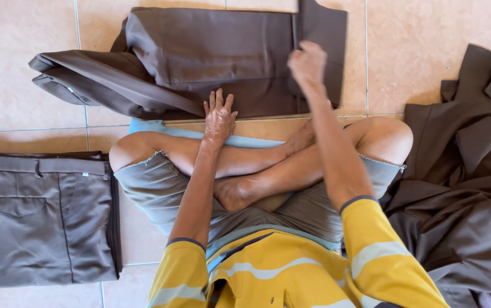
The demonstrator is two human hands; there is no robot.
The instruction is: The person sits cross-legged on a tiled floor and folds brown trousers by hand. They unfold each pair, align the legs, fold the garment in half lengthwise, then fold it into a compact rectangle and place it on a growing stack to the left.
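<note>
Brown trousers (211,57) lengthwise left-right, right hand (308,63) gripping

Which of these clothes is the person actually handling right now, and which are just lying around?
In hand:
- brown trousers, spread in front on the tiled floor
- right hand gripping their cloth
- left hand pressed flat on them

Lying about:
- folded grey-brown trousers
- heap of brown garments
</note>
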